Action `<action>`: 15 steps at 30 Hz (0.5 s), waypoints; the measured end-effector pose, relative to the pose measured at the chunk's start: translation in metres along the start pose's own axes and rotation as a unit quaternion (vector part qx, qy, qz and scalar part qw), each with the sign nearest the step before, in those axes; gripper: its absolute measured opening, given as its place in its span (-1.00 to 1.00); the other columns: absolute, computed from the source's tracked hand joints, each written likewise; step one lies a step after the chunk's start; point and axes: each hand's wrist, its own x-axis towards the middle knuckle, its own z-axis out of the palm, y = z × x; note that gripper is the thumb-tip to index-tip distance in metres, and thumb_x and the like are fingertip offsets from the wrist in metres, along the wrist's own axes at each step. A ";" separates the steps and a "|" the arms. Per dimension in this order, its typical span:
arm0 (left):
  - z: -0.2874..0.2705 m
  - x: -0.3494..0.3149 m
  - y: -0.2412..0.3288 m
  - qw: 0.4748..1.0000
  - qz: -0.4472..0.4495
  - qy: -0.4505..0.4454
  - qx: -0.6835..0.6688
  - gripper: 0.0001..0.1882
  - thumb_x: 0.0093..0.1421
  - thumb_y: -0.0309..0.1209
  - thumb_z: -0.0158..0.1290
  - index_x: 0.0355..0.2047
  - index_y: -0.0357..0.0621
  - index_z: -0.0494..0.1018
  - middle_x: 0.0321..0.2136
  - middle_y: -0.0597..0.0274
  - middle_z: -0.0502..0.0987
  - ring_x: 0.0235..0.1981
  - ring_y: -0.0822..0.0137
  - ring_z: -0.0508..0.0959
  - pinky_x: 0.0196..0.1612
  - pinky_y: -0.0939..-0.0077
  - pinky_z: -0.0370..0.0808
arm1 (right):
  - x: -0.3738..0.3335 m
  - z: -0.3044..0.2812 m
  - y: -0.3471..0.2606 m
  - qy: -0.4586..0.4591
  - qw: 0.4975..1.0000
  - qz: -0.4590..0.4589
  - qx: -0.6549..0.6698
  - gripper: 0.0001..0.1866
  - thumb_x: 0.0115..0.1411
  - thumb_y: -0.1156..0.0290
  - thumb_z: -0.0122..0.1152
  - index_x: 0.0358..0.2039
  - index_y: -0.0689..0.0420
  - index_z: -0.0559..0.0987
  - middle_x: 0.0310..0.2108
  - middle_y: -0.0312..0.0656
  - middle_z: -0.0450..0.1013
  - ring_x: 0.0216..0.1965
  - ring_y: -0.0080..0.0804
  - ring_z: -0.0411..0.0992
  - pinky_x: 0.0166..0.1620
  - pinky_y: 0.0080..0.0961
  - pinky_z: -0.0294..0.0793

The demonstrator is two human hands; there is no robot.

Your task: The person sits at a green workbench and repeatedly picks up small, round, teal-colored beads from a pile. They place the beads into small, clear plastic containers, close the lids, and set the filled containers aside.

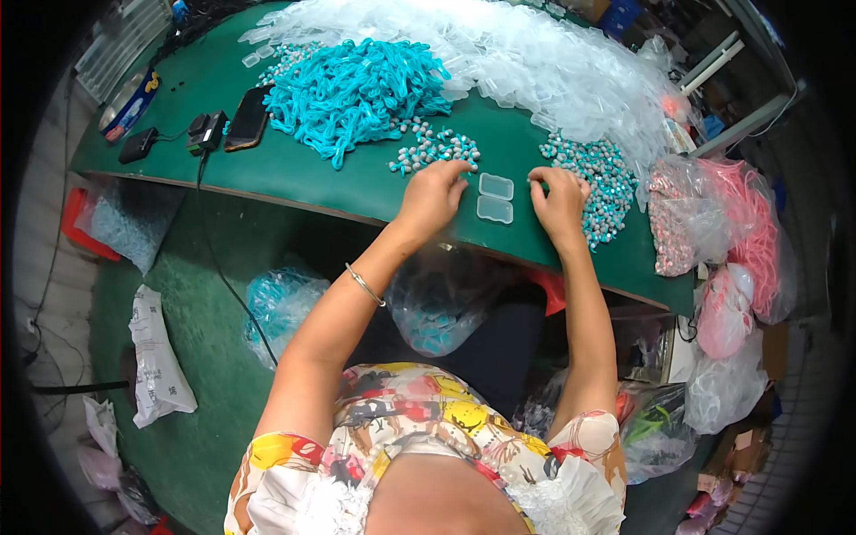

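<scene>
An open clear plastic case (496, 186), its two halves unfolded, lies flat on the green table between my hands. My left hand (430, 198) is just left of it, fingers bent in a closed pinch at the edge of a small heap of grey-and-teal plugs (419, 160). On the other side my right hand (560, 203) is closed too, fingers curled beside a larger heap of similar plugs (615, 201). Whatever either hand pinches is too small or hidden to make out. Behind my left hand rises a big pile of looped teal cords (357, 98).
Many clear plastic cases (553, 67) are heaped along the table's back. A phone (247, 118) and a small black device (206, 132) with a cable lie left. Bags of pink cords (740, 214) crowd the right edge. Below, bags (437, 308) hang or stand near my lap.
</scene>
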 end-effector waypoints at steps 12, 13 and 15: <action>0.020 -0.008 0.020 0.999 -0.019 -0.037 -0.004 -0.82 0.17 -0.49 0.15 -0.22 -0.25 0.57 -0.40 0.07 0.63 -0.40 0.13 0.63 -0.29 0.34 0.54 | -0.022 -0.004 -0.032 -0.081 0.967 -0.084 0.228 -0.86 -0.01 0.59 0.26 -0.39 0.11 0.57 -0.35 -0.22 0.53 -0.22 -0.20 0.49 -0.14 -0.29 0.41; 0.020 -0.008 0.024 0.997 -0.044 -0.053 -0.021 -0.84 0.14 -0.48 0.15 -0.26 -0.22 0.55 -0.39 -0.03 0.58 -0.34 -0.06 0.58 -0.26 0.20 0.51 | -0.022 -0.004 -0.033 -0.088 0.964 -0.084 0.237 -0.86 -0.01 0.59 0.26 -0.39 0.12 0.57 -0.35 -0.21 0.53 -0.23 -0.20 0.49 -0.15 -0.28 0.42; 0.021 -0.012 0.025 0.998 -0.036 -0.046 -0.011 -0.88 0.14 -0.48 0.15 -0.31 -0.23 0.54 -0.40 0.02 0.55 -0.35 -0.04 0.57 -0.27 0.19 0.50 | -0.021 -0.006 -0.038 -0.102 0.957 -0.084 0.257 -0.85 -0.02 0.60 0.26 -0.39 0.12 0.57 -0.35 -0.20 0.53 -0.23 -0.18 0.49 -0.16 -0.28 0.44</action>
